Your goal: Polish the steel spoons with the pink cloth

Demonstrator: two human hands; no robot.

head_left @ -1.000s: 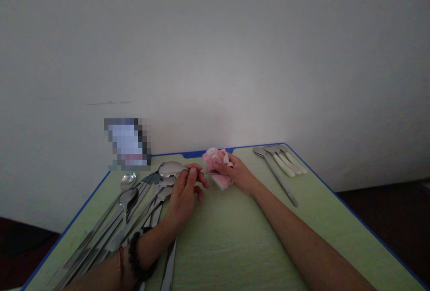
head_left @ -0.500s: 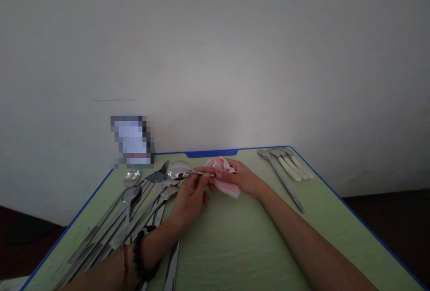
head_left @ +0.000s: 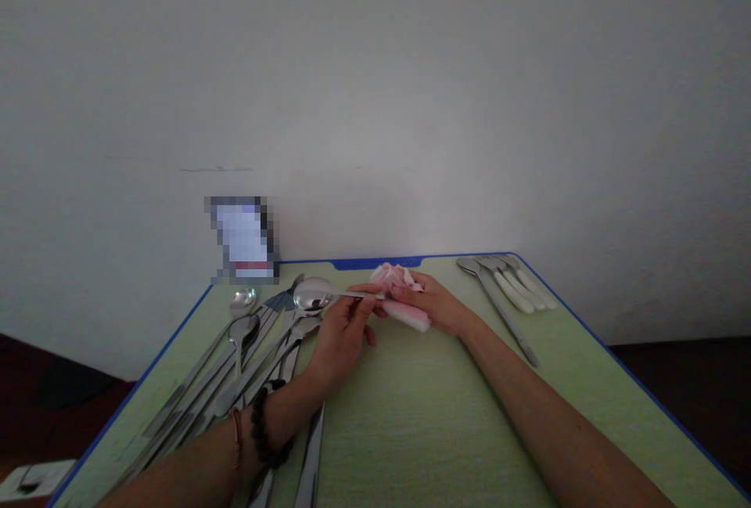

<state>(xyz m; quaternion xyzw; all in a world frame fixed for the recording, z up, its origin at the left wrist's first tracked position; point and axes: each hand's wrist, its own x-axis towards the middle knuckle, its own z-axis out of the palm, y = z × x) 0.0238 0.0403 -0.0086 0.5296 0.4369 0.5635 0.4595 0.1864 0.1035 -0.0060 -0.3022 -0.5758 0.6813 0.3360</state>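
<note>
My left hand [head_left: 346, 332] pinches the neck of a steel spoon [head_left: 314, 294], whose bowl points left above the cutlery pile. My right hand [head_left: 437, 306] is closed on a folded pink cloth [head_left: 402, 294], and the cloth wraps round the spoon's handle. Both hands sit near the far middle of the green table [head_left: 411, 422]. A dark bead bracelet is on my left wrist.
Several long steel spoons and knives [head_left: 235, 371] lie fanned out on the table's left. A few pieces of cutlery [head_left: 508, 289], some with white handles, lie at the far right. A blurred-out box [head_left: 243, 240] stands at the far left corner against the white wall.
The view has drifted so everything sits a little further right. The cloth has slid along the spoon's handle toward my left hand, and both hands have kept their grip.
</note>
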